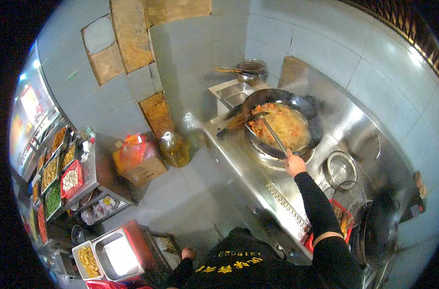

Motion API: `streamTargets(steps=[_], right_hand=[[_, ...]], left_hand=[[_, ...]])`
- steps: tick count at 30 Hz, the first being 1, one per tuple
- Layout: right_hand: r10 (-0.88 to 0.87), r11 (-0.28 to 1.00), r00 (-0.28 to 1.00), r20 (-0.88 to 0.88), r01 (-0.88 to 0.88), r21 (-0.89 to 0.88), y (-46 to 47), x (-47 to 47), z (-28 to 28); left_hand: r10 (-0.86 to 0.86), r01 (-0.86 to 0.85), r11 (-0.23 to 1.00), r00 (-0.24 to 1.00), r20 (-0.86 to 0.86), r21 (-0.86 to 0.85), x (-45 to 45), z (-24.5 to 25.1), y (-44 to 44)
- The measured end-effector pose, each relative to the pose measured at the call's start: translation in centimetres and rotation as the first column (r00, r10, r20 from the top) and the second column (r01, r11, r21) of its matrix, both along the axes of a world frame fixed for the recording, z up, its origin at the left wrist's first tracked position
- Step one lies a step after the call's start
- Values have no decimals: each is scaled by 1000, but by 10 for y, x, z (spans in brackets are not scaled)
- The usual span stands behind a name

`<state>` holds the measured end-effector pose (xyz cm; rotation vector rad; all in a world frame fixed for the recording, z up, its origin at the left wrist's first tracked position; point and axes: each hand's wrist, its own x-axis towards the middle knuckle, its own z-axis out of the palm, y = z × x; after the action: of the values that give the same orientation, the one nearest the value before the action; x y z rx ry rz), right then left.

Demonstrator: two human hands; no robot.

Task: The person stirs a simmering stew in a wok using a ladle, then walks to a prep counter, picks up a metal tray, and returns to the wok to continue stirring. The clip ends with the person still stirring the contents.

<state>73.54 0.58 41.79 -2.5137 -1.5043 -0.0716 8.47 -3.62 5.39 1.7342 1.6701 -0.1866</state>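
Note:
My right hand (pixel 295 164) grips the handle of a metal wok ladle (pixel 273 133), arm stretched forward. The ladle's dark head rests at the left side of the food in a large black wok (pixel 311 108). Bubbling, yellowish oil or broth (pixel 288 126) fills the wok's middle, with reddish-orange food pieces (pixel 260 108) gathered along its left and far side. The wok sits over a round metal burner ring (pixel 277 163) on a stainless-steel stove (pixel 255 173). My left hand (pixel 188 253) hangs low beside my dark apron (pixel 237 253); its fingers look curled, and no object shows in it.
A metal strainer pot (pixel 339 169) and a second wok (pixel 380 234) stand on the right. Beyond the stove's left end are a steel basin (pixel 237 94) and a pot (pixel 253 68). Oil jugs (pixel 174 151), a cardboard box (pixel 143 173) and food trays (pixel 71 179) lie left.

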Motion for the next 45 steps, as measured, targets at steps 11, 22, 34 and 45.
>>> streamTargets(steps=[11,22,34,45], right_hand=[[-23,998,999,45,21,55,-95,27,-4],[-103,973,992,-77,116,199,59,94,20],[5,999,999,48,-4,-33,56,101,-11],[82,965,963,-255,-13,261,-65,85,25]], left_hand=[[-186,188,981,981,-53,40,-6,-30,-23],[-263,270,963,940,-217,5,-11,-46,-20],[-35,66,990,969,-245,121,27,-33,-30],[-39,38,999,998,-46,-13,47,15,-6]])
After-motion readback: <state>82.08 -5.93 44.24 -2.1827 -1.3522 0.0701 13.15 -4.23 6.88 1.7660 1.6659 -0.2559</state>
